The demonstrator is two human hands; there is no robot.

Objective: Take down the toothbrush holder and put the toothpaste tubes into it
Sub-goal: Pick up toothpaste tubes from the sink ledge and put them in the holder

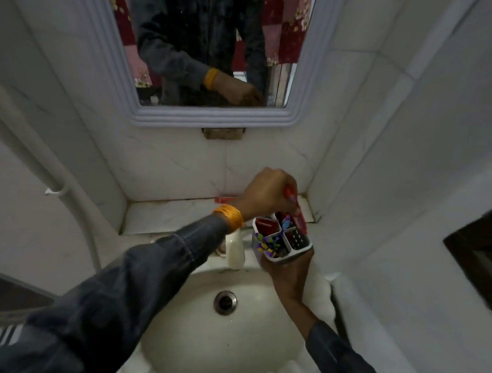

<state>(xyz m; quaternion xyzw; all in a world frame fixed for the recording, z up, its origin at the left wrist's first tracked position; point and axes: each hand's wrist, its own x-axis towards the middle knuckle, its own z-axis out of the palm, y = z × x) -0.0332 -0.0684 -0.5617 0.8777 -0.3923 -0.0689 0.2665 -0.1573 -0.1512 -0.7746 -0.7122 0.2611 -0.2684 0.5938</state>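
Note:
A white toothbrush holder [302, 250] with four compartments and a purple flower pattern is held from below by my right hand [287, 269] above the sink's far right rim. One red toothpaste tube [268, 227] stands in its far-left compartment. My left hand [266, 191], with an orange bangle at the wrist, grips a second red toothpaste tube [297, 214] and holds it tilted, its lower end at the holder's far-right side. Another red tube [225, 199] lies on the ledge against the wall, partly hidden by my left hand.
A white oval sink [191, 337] with a metal drain [225, 302] lies below. A white tap [235, 251] stands at its back edge. A white marble ledge [177, 214] runs behind it, a framed mirror [208, 116] hangs above, and a white pipe [49, 173] runs down at left.

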